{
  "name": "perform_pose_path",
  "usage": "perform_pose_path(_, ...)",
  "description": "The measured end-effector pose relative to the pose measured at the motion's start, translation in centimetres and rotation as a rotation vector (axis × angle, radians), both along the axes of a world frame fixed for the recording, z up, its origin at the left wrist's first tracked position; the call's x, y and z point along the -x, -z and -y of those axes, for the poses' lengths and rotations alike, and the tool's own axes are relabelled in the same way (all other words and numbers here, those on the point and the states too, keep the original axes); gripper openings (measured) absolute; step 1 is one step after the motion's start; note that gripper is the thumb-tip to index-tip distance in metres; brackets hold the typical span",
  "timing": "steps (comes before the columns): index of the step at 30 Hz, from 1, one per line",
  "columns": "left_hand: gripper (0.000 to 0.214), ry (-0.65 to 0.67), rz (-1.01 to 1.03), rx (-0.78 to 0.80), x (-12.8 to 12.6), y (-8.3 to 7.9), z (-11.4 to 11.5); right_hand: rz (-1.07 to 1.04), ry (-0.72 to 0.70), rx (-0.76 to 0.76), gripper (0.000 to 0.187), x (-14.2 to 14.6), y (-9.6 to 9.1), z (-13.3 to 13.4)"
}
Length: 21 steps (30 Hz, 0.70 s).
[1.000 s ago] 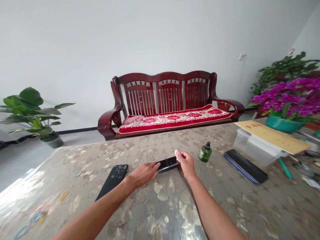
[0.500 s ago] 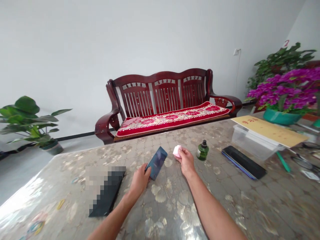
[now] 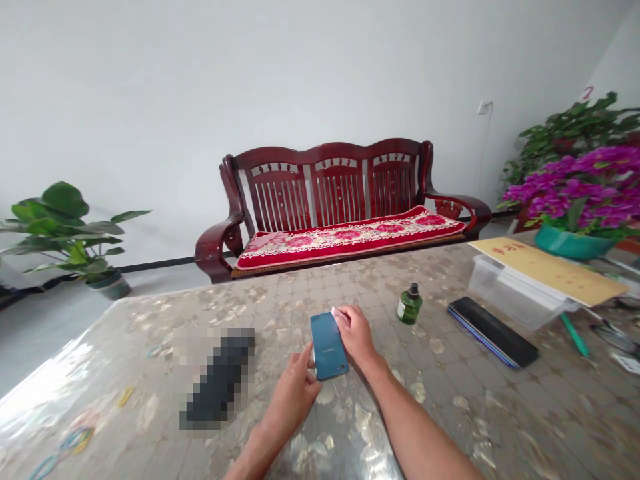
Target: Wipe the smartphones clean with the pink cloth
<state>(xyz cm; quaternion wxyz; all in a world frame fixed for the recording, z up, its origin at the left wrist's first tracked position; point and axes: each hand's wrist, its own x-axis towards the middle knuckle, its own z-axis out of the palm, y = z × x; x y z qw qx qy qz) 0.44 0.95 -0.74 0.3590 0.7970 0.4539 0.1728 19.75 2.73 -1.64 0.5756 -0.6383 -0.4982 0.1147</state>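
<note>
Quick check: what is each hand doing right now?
Left hand: closed on the teal phone.
Right hand: closed on a small pink pad.

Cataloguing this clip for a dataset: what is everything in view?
blue phone: one, teal, held between both hands
pale pad: one, pinkish, right fingertips
bottle: one, green, right of hands
black phones: stack, count unclear, table right
plastic box: one, clear, far right
yellow board: one, atop box
rubber bands: several, mixed, table left
bench: one, dark red, behind table
leafy plant: one, green, left floor
flowering plant: one, purple, far right
left hand: one, gripping phone's near edge
right hand: one, on phone's far corner
</note>
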Motion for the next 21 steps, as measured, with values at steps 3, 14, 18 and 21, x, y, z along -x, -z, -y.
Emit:
perform_pose_path(3, 0.063, 0.046, -0.118, -0.085, -0.3, -1.0, 0.4, -0.013, 0.029, -0.006, 0.028, 1.1, 0.4, 0.1)
perform_pose_path(14, 0.05, 0.147, -0.197, -0.294, 0.3, -1.9, 0.7, -0.061, 0.055, -0.014, 0.031, 2.1, 0.8, 0.9)
perform_pose_path(18, 0.045, 0.231, -0.194, -0.468, 1.2, -0.8, 0.4, 0.195, -0.05, 0.023, 0.018, 1.2, -0.3, 0.8)
perform_pose_path(21, 0.045, 0.271, -0.19, -0.561, 1.5, 0.3, 0.4, 0.46, -0.119, 0.135, 0.018, 0.9, -1.0, 0.8)
